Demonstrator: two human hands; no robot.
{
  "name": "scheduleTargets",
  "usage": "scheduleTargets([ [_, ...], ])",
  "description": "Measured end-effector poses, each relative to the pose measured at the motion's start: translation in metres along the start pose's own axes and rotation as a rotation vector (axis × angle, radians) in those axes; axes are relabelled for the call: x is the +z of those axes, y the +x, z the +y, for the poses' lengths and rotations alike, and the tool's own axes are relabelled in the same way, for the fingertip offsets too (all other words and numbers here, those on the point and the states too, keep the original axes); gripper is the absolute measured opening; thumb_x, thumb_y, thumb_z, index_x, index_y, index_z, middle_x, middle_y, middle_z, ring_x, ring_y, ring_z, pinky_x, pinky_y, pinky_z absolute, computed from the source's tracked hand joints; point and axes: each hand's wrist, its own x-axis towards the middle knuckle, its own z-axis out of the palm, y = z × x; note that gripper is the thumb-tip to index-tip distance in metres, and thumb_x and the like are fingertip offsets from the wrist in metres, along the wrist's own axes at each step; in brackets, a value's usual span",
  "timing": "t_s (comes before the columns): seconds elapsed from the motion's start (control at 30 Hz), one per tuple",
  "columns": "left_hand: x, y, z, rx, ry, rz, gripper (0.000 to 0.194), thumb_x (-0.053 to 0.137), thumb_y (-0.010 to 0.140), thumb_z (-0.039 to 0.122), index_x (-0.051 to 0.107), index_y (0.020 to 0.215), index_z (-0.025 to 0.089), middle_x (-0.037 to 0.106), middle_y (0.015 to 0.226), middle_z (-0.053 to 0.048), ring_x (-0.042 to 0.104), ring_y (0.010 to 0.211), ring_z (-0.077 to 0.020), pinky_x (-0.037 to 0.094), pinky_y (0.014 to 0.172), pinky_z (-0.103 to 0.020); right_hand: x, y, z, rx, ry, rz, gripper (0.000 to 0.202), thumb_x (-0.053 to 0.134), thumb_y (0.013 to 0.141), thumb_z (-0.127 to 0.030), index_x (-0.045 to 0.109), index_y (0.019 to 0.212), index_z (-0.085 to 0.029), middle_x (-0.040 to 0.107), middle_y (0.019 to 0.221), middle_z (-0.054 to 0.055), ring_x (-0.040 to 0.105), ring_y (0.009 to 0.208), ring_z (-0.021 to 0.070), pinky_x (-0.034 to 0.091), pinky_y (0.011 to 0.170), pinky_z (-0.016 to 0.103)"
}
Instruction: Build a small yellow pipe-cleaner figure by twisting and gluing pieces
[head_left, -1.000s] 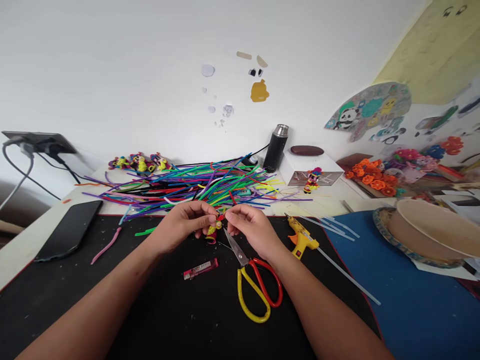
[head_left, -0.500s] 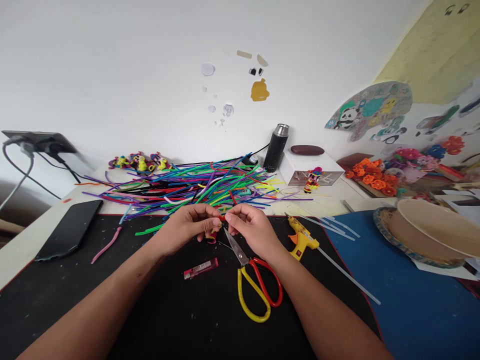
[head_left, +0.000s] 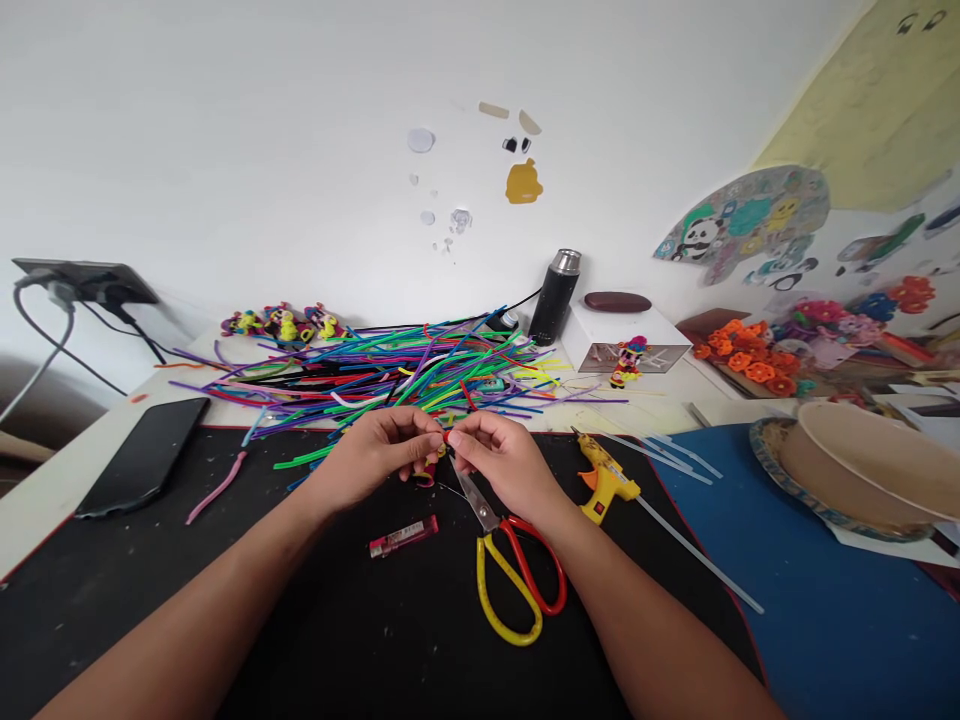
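My left hand and my right hand meet above the black mat, thumbs and index fingertips pinched close together. Between them shows a small red piece of pipe cleaner, mostly covered by the fingers. Just below the fingertips lies a small yellow and red pipe-cleaner piece, partly hidden by my left hand. Scissors with one yellow and one red handle rest under my right hand, blades toward the fingertips. A pink lighter lies on the mat nearer to me.
Behind the hands spreads a heap of colourful pipe cleaners. A yellow glue gun lies to the right, a black phone to the left. Small figures, a black thermos and a white box stand by the wall.
The fingertips have closed in a little, so less of the red piece shows. The whole view has shifted slightly; the things on the mat stay in place.
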Motion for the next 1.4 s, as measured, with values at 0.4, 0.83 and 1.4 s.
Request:
scheduleTargets([
  [0.4,0.004,-0.003,-0.004,0.134,0.257,0.115,0.036,0.073,0.09,0.051,0.076,0.103,0.018,0.076,0.082,-0.004,0.061,0.067,-0.0157,0.047,0.061,-0.025,-0.009,0.002,-0.002,0.048,-0.09,-0.005,0.024,0.068,0.091,-0.043,0.065,0.084,-0.02,0.061,0.063,-0.004,0.055,0.059,0.0133,0.042,0.061,0.026],
  [0.83,-0.001,-0.003,0.003,0.134,0.179,0.265,0.048,0.069,0.091,0.06,0.073,0.111,0.016,0.068,0.076,-0.001,0.053,0.06,-0.0128,0.041,0.053,-0.022,-0.044,0.001,-0.008,0.14,-0.942,0.027,0.018,0.063,0.094,-0.027,0.074,0.081,-0.021,0.069,0.072,-0.001,0.057,0.065,0.0154,0.033,0.061,0.027],
  [1.4,0.0,0.0,-0.003,0.122,0.177,0.281,0.036,0.067,0.093,0.052,0.076,0.1,0.019,0.069,0.071,0.0,0.056,0.057,-0.0135,0.045,0.053,-0.023,-0.048,0.011,0.001,0.321,-1.018,0.012,0.018,0.065,0.094,-0.03,0.078,0.085,-0.022,0.075,0.078,0.001,0.062,0.066,0.017,0.035,0.061,0.028],
])
